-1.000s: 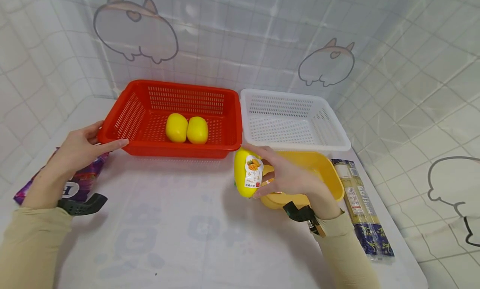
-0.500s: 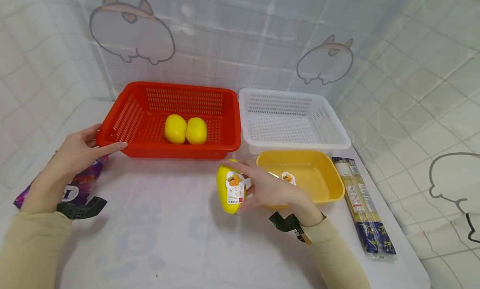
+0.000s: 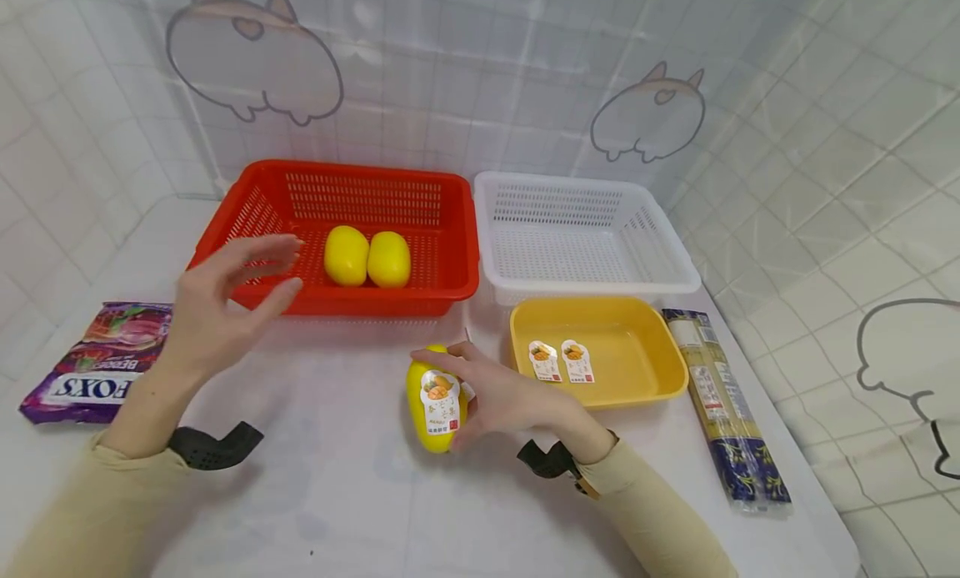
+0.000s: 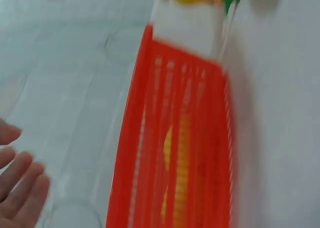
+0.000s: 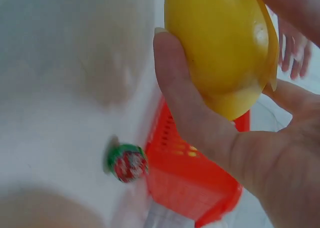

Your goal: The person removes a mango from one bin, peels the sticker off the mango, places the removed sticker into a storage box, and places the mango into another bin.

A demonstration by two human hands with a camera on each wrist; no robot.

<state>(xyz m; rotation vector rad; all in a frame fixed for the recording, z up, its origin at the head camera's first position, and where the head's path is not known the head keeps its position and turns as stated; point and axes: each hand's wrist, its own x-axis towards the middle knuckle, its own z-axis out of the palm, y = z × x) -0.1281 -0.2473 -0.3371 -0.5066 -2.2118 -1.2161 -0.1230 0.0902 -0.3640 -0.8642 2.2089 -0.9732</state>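
My right hand (image 3: 517,394) holds a smooth yellow mango (image 3: 432,401) with a white fruit label (image 3: 441,404) facing up, above the table in front of the red basket (image 3: 360,301). In the right wrist view, thumb and fingers grip the mango (image 5: 220,48). Two more yellow mangoes (image 3: 367,257) lie side by side inside that basket. My left hand (image 3: 225,311) hovers by the basket's front left corner, fingers spread and holding nothing. A green and red wrapped lollipop (image 5: 127,162) shows beneath the right hand in the right wrist view; in the head view its head is hidden.
A white basket (image 3: 592,290) stands beside the red one. Before it sits a yellow basin (image 3: 645,361) with two fruit labels (image 3: 561,363) inside. A pack of noodles (image 3: 723,411) lies at the right, and a purple FOX'S bag (image 3: 97,369) at the left.
My right hand has carried the mango left and toward me, away from the yellow basin. My left hand has let go of the red basket's rim and risen to the right.
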